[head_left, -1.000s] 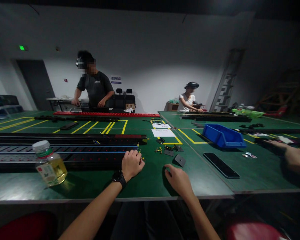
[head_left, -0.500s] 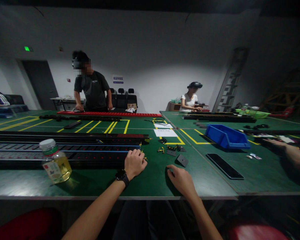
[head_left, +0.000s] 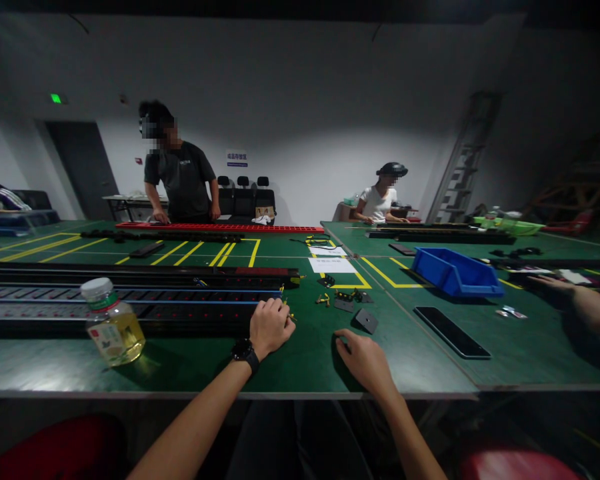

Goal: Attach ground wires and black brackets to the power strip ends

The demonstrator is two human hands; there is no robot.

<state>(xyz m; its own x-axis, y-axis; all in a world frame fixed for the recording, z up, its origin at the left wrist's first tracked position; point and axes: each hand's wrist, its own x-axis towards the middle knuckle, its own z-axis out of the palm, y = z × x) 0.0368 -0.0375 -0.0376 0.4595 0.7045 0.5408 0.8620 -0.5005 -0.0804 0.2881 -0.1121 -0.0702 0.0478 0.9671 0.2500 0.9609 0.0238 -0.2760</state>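
Observation:
My left hand (head_left: 271, 327), with a dark watch on its wrist, is closed at the right end of the long black rail assembly (head_left: 195, 319). Yellow wire ends stick out beside its fingers; what the fingers grip is too hidden to name. My right hand (head_left: 363, 357) rests on the green table (head_left: 310, 373), fingers curled and thumb side inward, and what it may hold cannot be seen. Just beyond it lies a black square plate (head_left: 366, 321). Small black brackets (head_left: 347, 301) and yellow connectors (head_left: 323, 299) are scattered farther back.
A bottle of yellow liquid (head_left: 113, 323) stands at the left. On the right are a phone (head_left: 451, 332), a blue bin (head_left: 455, 273) and another person's hand (head_left: 560, 290). White paper (head_left: 331, 265) lies mid-table. Two people (head_left: 180, 177) work across the table.
Both of my hands stay in almost the same place. Across the table, the person in white has shifted their arms, with a hand now farther left.

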